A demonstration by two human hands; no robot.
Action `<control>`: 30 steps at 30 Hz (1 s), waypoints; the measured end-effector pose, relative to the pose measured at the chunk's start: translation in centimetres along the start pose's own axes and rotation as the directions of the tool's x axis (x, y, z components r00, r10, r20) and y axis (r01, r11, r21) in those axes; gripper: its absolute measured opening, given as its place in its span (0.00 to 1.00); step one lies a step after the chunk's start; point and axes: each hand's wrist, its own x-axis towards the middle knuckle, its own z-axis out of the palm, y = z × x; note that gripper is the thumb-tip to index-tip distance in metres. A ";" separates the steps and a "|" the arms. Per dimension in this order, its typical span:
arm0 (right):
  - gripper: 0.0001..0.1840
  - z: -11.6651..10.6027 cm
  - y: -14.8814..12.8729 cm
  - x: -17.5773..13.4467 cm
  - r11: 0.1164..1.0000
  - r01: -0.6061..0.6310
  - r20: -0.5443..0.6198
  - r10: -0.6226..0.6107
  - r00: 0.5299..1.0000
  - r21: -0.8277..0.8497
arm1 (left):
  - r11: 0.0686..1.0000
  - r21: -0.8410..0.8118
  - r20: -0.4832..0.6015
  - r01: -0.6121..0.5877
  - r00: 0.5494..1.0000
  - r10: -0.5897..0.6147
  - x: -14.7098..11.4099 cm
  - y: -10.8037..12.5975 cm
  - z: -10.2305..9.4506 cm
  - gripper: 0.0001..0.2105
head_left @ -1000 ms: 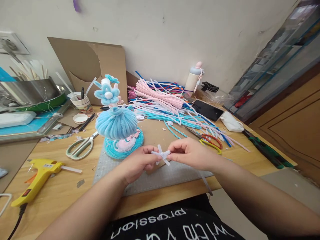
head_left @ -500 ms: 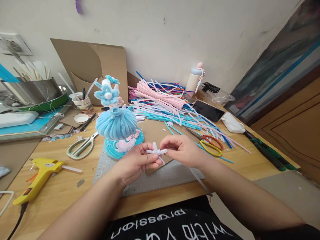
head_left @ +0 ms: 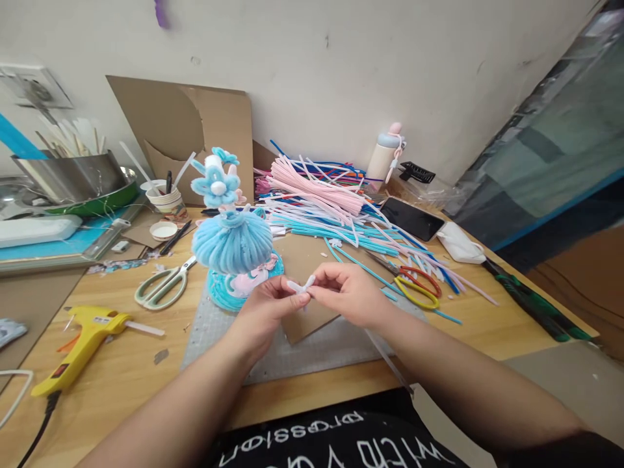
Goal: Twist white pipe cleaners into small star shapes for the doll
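Observation:
Between my two hands is a small piece of white pipe cleaner (head_left: pixel 301 286) with its short arms sticking up in a V; its lower part is hidden by fingers. My left hand (head_left: pixel 273 302) pinches it from the left between thumb and fingers. From the right, the thumb and fingertips of my right hand (head_left: pixel 344 292) close on it too. Just behind my left hand stands a blue pipe-cleaner figure with a puffy skirt (head_left: pixel 233 242) and a flower (head_left: pixel 216 186) above, on a round blue and pink base (head_left: pixel 219 292).
A grey cutting mat (head_left: pixel 214 351) and cardboard (head_left: pixel 302 325) lie below. Left are a yellow glue gun (head_left: pixel 82 348) and pale-green scissors (head_left: pixel 163 286). Yellow-red scissors (head_left: pixel 416 289), a pipe-cleaner pile (head_left: pixel 322 192), a phone (head_left: pixel 412 218) and a bottle (head_left: pixel 385 156) are behind and right.
The white piece is turned: its star of spread arms now shows as a V, with my fingers closer around it. The camera view has shifted slightly left.

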 end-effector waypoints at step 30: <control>0.07 1.1 2.0 -0.6 0.810 0.274 0.036 -0.299 0.954 -0.519 | 0.999 -0.035 -0.243 0.014 0.970 -0.022 0.9 -0.7 -0.5 0.09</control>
